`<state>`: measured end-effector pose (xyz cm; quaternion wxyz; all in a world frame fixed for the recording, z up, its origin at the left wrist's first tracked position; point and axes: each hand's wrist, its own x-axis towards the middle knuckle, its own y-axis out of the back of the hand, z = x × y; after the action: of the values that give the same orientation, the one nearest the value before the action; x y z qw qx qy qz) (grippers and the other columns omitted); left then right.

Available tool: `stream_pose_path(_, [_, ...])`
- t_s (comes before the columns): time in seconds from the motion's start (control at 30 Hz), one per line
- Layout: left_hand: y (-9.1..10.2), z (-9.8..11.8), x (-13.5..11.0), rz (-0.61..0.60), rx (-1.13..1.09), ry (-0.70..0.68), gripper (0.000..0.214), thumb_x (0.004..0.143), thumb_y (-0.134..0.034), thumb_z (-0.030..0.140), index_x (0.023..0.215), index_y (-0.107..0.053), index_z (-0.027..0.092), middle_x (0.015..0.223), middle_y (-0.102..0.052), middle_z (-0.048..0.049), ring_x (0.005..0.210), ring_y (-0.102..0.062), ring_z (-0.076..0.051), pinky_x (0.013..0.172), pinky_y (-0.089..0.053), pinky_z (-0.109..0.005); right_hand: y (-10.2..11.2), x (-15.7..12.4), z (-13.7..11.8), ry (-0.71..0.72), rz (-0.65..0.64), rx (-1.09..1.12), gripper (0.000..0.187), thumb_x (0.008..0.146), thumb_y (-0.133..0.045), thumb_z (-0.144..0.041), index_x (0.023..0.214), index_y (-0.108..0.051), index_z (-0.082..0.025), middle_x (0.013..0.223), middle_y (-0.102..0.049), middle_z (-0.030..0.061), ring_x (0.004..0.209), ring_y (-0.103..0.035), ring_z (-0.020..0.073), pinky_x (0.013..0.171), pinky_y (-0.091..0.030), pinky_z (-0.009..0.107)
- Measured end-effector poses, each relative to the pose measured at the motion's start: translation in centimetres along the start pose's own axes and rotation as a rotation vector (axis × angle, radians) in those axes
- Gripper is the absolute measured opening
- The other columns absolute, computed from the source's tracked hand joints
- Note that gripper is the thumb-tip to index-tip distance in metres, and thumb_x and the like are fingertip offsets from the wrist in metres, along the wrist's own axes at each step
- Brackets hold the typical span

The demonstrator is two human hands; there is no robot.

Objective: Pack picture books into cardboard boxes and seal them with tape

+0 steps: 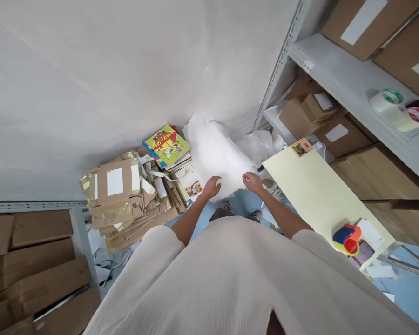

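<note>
A big white sheet of packing foam [216, 151] hangs in front of me, its upper part lying against a bulky white roll or pile. My left hand [212, 187] is closed at the sheet's near left part, fingers curled on it. At the near right edge my right hand [253, 182] pinches the same sheet between thumb and fingers. The sheet is drawn between the two hands. Left of it lies a stack of picture books, with a green and red book [167, 145] on top.
Flattened cardboard boxes [115, 184] are piled at the left. A pale yellow table [321, 190] on the right bears a small orange card [301, 147], a tape dispenser [348, 239] and a phone [365, 251]. Metal shelves [338, 60] with cartons and tape rolls rise beyond it.
</note>
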<state>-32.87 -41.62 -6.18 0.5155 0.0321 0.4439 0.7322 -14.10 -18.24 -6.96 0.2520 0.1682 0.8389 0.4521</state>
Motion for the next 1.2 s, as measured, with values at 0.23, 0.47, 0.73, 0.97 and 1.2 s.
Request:
stream_pose_path(0.23, [1.5,-2.1,-0.5,0.172,0.221,-0.035,0.057,0.098,-0.055,0.012,0.154,-0.065,0.019,0.180,-0.048,-0.0222,0.174,-0.033,-0.041,0.141,-0.023,-0.071,-2.5,4.5,-4.5,0.107,-0.080,-0.028,0.038,0.104,-0.061,-0.026,0.140,-0.074,-0.023,0.152,-0.070,0.0149,0.131,-0.065,0.0355,0.106,-0.054,0.046])
stream_pose_path(0.47, [3.4,-3.0,2.3,0.221,0.160,-0.049,0.067,0.092,-0.060,0.011,0.159,-0.061,0.019,0.175,-0.051,-0.0245,0.172,-0.034,-0.042,0.141,-0.016,-0.071,-3.6,6.4,-7.3,0.242,-0.207,-0.107,0.039,0.107,-0.058,-0.022,0.142,-0.074,-0.021,0.150,-0.069,0.0185,0.136,-0.062,0.0373,0.111,-0.050,0.049])
stream_pose_path(0.73, [4.1,-4.7,3.5,0.135,0.260,0.027,0.046,0.098,-0.058,0.013,0.142,-0.070,0.016,0.149,-0.067,-0.0269,0.150,-0.057,-0.042,0.133,-0.031,-0.062,-4.2,6.0,-7.3,0.242,-0.341,-0.132,0.040,0.108,-0.058,-0.020,0.144,-0.074,-0.020,0.157,-0.067,0.0171,0.138,-0.066,0.0338,0.112,-0.052,0.046])
stream_pose_path(0.97, [5.8,-3.6,3.0,0.216,0.251,0.104,0.033,0.106,-0.048,0.015,0.124,-0.076,0.018,0.130,-0.073,-0.0227,0.134,-0.065,-0.038,0.120,-0.041,-0.055,-3.9,6.3,-7.3,0.138,-0.257,0.117,0.029,0.103,-0.060,-0.024,0.128,-0.074,-0.023,0.145,-0.075,0.0147,0.132,-0.071,0.0296,0.110,-0.056,0.043])
stream_pose_path(1.2, [6.8,0.3,2.9,0.400,0.124,0.103,0.026,0.110,-0.049,0.021,0.119,-0.073,0.022,0.126,-0.074,-0.0178,0.123,-0.066,-0.036,0.110,-0.046,-0.052,-2.1,7.6,-8.3,-0.190,0.092,0.509,0.022,0.103,-0.058,-0.052,0.101,-0.052,-0.030,0.110,-0.079,0.0081,0.109,-0.076,0.0274,0.096,-0.057,0.039])
